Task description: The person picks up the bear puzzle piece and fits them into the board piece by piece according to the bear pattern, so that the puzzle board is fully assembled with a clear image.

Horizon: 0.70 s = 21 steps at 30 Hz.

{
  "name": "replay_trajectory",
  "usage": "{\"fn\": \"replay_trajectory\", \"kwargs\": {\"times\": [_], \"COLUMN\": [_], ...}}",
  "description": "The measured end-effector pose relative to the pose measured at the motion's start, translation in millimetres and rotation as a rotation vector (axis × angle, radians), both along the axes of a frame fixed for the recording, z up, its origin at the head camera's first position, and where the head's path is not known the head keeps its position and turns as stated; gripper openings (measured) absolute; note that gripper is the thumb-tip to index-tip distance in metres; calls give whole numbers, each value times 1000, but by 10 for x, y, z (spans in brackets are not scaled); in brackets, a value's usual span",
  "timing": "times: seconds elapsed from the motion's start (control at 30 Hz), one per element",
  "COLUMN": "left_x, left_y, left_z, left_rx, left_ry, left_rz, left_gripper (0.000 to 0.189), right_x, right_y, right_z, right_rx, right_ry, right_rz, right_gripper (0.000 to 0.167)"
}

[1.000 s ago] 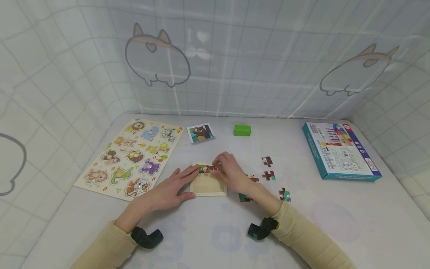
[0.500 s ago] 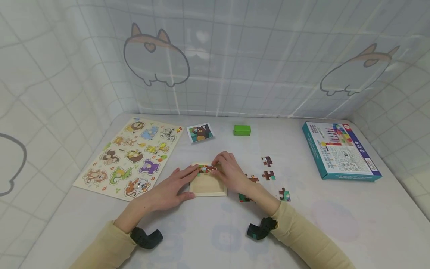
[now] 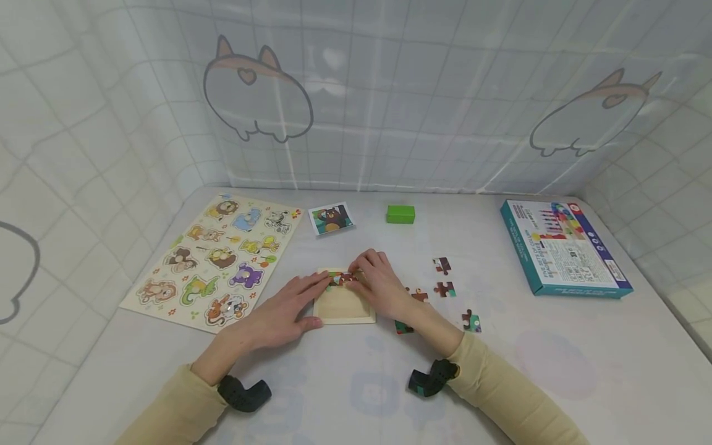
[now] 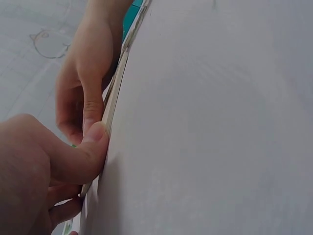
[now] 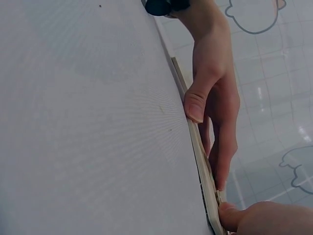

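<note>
A shallow wooden puzzle tray (image 3: pixel 345 308) lies before me, its lower part bare wood. Along its top edge sit colourful jigsaw pieces (image 3: pixel 336 279), partly covered by fingers. My left hand (image 3: pixel 283 312) holds the tray's left side, thumb at the near corner and fingertips over the far left corner. At the top right, my right hand (image 3: pixel 384 287) pinches a brown puzzle piece (image 3: pixel 348 278) between thumb and fingers, low in the tray. In the left wrist view the tray's edge (image 4: pixel 115 95) shows beside both thumbs; the pieces are mostly hidden there.
Loose jigsaw pieces (image 3: pixel 445 289) lie right of the tray, some partly behind the right forearm. An animal puzzle board (image 3: pixel 186 293) is at left. Farther back are a bear picture card (image 3: pixel 331 219) and a green block (image 3: pixel 400 214). A teal-edged box (image 3: pixel 562 247) lies at right.
The brown piece and the right fingertips have shifted very slightly left along the tray's top edge. The left hand stays on the tray's left side.
</note>
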<state>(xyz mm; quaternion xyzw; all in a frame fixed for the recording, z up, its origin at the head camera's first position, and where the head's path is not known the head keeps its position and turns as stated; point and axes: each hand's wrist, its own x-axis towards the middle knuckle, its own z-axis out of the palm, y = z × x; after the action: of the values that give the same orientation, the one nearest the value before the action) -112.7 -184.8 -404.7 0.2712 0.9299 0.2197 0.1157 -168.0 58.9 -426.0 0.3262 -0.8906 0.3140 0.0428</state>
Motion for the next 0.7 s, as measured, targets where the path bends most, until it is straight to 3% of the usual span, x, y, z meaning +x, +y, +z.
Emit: {"fn": "replay_trajectory", "kwargs": {"times": [0.27,0.7], "left_x": [1,0], "left_y": [64,105], "left_z": [-5,-4], "left_rx": [-21,-92], "left_ry": [-8,110], "left_rz": [44,28], "left_gripper": [75,73], "right_x": [-2,5], "right_y": [-5,-14], "right_z": [-5,14], "right_rx": [-1,-41], "right_ry": [-17,-41], "right_rz": [-19,-40], "right_gripper": [21,11]}}
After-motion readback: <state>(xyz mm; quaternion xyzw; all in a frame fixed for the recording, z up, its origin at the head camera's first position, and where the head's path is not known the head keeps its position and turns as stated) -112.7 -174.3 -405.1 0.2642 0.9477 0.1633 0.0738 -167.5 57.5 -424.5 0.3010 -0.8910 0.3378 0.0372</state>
